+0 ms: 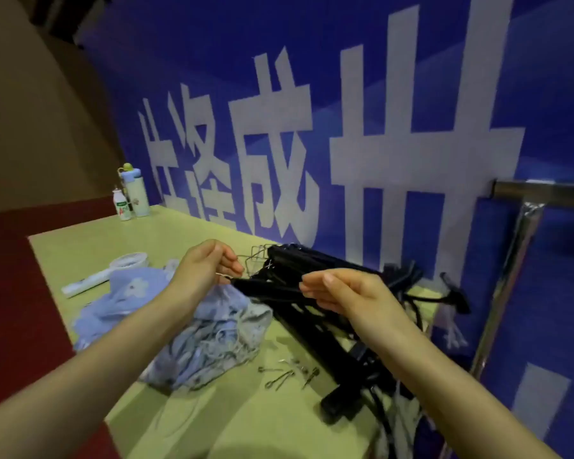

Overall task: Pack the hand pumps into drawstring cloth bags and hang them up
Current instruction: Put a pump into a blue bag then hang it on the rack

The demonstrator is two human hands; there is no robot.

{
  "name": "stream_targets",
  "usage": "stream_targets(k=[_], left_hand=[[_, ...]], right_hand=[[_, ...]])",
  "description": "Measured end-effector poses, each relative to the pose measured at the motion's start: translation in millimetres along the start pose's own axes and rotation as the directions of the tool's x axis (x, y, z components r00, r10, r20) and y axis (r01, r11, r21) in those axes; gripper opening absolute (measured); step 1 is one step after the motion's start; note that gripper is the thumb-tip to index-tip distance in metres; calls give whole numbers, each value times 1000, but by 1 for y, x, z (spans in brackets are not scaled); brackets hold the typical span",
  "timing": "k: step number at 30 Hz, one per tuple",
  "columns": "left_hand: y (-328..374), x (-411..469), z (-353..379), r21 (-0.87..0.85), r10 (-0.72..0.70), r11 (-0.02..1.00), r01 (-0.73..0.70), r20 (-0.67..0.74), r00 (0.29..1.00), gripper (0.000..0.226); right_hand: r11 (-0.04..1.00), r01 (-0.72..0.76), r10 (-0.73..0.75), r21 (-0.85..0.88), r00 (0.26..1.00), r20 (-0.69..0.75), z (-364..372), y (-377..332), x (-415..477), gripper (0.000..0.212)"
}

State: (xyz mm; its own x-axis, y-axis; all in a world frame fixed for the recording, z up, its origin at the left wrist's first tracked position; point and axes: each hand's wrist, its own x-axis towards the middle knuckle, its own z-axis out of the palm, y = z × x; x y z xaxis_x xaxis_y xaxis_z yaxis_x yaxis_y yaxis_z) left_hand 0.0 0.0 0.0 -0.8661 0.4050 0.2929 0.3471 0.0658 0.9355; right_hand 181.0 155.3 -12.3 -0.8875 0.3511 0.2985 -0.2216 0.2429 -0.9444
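I hold one black hand pump [268, 289] level above the table. My left hand [203, 270] pinches its thin metal tip at the left end. My right hand [348, 293] grips the pump's body at the right end. Under and behind it lies a pile of black hand pumps [315, 329] with hoses. A heap of light blue drawstring cloth bags [196, 339] with loose cords lies under my left wrist.
The pale green table [90, 240] carries several small metal pins [289, 376] near the pile, a wire basket [257, 256], a white hand-held fan [110, 271], and two bottles [131, 197] at the far corner. A blue banner [378, 127] backs the table; a metal rail [524, 246] stands right.
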Motion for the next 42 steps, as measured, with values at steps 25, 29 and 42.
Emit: stream_targets(k=[25,29,42], left_hand=[[-87,-45,-56,473,96,877,-77,-17,995,27],[-95,-40,-55,475,46,879,-30,-22,999,31],[-99,-33,-54,507,197,840,-195,49,979,13]], right_hand=[[280,72,137,-957,984,114,110,98,23,28],[302,74,142,-950,982,122,111,103,31,26],[361,91,20,-928,994,105,98,109,16,20]])
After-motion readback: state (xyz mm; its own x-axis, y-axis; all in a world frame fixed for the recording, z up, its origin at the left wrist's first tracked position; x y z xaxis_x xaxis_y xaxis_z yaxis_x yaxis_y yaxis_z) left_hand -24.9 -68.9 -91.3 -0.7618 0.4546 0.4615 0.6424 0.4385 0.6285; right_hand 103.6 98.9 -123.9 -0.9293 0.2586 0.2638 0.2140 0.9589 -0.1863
